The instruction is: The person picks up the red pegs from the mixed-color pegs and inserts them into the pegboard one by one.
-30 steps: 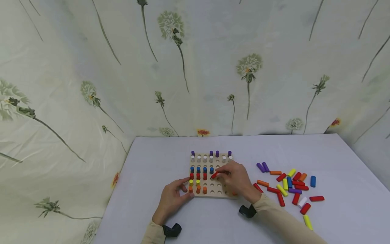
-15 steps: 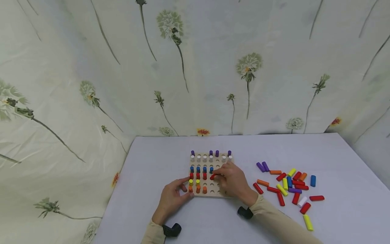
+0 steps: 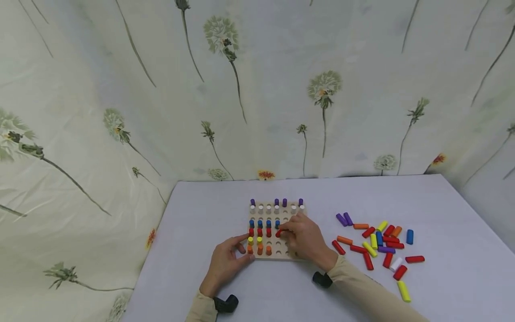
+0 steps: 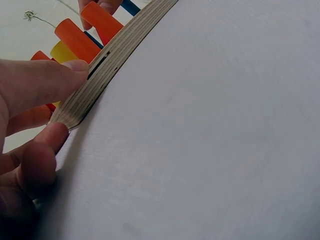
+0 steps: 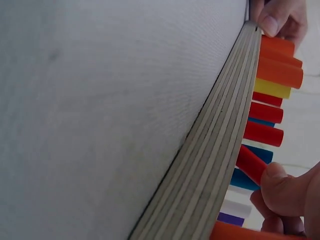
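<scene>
A wooden pegboard (image 3: 277,257) lies on the table with rows of purple, white, blue, red, yellow and orange pegs standing in it. At its front left corner my left hand (image 3: 226,264) grips the board, thumb on the front edge and fingers along the left side. My right hand (image 3: 307,240) reaches over the board's right half and pinches a red peg (image 5: 251,164) between thumb and fingers. That peg leans at the board's surface, just right of three upright red pegs (image 5: 263,133) and in front of a blue one. The right palm and wrist hide the board's lower right part.
Loose pegs in several colours lie scattered right of the board, among them a purple pair (image 3: 344,219), a blue peg (image 3: 410,237) and a yellow peg (image 3: 403,291) nearest the front. A floral cloth (image 3: 265,89) hangs behind the table (image 3: 209,210).
My right hand has shifted slightly left and turned, and the red peg in it has tipped from nearly flat to steeper. My left hand stays at the corner. The head view has moved a little.
</scene>
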`<state>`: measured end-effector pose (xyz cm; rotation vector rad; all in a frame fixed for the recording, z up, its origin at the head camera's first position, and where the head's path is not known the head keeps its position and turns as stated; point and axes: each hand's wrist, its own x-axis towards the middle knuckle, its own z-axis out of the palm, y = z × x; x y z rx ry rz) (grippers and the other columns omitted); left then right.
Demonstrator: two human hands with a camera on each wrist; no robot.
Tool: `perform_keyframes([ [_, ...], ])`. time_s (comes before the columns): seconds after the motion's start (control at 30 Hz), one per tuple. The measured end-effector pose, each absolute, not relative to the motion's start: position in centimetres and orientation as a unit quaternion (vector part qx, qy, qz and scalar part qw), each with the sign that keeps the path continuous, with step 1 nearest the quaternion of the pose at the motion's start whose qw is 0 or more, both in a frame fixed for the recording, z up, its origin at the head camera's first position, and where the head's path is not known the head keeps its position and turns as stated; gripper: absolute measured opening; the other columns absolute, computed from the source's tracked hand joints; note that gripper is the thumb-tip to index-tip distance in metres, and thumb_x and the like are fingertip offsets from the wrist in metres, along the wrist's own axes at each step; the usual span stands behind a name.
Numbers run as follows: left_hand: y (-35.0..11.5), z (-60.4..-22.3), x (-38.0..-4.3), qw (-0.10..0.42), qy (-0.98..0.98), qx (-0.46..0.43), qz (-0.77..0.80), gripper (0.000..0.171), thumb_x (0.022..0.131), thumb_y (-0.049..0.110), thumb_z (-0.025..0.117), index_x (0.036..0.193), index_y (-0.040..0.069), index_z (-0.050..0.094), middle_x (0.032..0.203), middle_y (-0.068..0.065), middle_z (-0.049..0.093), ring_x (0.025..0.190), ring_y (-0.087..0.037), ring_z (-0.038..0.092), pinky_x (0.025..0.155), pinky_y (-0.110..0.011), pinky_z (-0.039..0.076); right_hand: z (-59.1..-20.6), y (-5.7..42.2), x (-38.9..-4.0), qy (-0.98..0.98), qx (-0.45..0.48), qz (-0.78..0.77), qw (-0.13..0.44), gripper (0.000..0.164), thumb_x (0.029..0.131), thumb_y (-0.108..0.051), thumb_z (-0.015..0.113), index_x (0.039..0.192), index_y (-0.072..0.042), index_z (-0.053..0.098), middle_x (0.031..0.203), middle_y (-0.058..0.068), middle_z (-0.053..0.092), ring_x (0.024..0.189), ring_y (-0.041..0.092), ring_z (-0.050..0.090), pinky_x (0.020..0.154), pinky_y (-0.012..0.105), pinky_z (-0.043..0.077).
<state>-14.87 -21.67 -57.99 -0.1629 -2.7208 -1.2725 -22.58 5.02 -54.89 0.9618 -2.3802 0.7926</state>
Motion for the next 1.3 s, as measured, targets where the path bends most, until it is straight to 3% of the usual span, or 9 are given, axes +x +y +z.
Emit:
perform_keyframes([
  [0.37, -21.7, -58.2, -14.3, 0.049, -0.9, -0.04, -0.431, 0.055, 0.086, 0.034, 0.088, 0.137, 0.019, 0.072, 0.089, 0.005, 0.068, 0.058, -0.002, 0.044, 0.053, -0.02, 0.034, -55.4, 4.6, -22.0, -0.868, 0.337, 0.314, 0.188, 0.014, 0.082, -0.009, 0.09, 0.095, -0.013, 0.086, 0.081, -0.006, 0.069, 0.073, 0.005, 0.049, 0.061, 0.021, 0.039],
  [0.67, -21.3, -58.3, -14.6, 0.043, -0.904, -0.043, -0.422, 0.055, 0.086, 0.034, 0.087, 0.138, 0.021, 0.071, 0.091, 0.008, 0.069, 0.059, -0.001, 0.044, 0.055, -0.019, 0.034, -55.9, 4.8, -22.1, -0.87, 0.343, 0.317, 0.16, 0.016, 0.088, -0.014, 0.087, 0.104, -0.015, 0.086, 0.082, -0.007, 0.067, 0.069, 0.001, 0.05, 0.061, 0.019, 0.044],
  [1.0, -21.5, -57.7, -15.3, 0.063, -0.904, -0.055, -0.42, 0.055, 0.086, 0.033, 0.088, 0.137, 0.019, 0.072, 0.09, 0.003, 0.069, 0.057, -0.001, 0.041, 0.053, -0.019, 0.031, -55.1, 5.1, -22.9, -0.873, 0.337, 0.339, 0.1, 0.026, 0.093, -0.009, 0.081, 0.118, -0.016, 0.083, 0.08, -0.01, 0.062, 0.067, 0.001, 0.042, 0.058, 0.02, 0.038],
  [1.3, -21.6, -58.0, -15.1, 0.055, -0.907, -0.041, -0.415, 0.056, 0.085, 0.035, 0.088, 0.137, 0.02, 0.072, 0.089, 0.007, 0.068, 0.059, -0.002, 0.043, 0.053, -0.02, 0.033, -55.4, 5.3, -22.6, -0.877, 0.326, 0.348, 0.066, 0.034, 0.095, -0.004, 0.076, 0.125, -0.019, 0.08, 0.082, -0.008, 0.064, 0.066, 0.002, 0.041, 0.057, 0.02, 0.036],
])
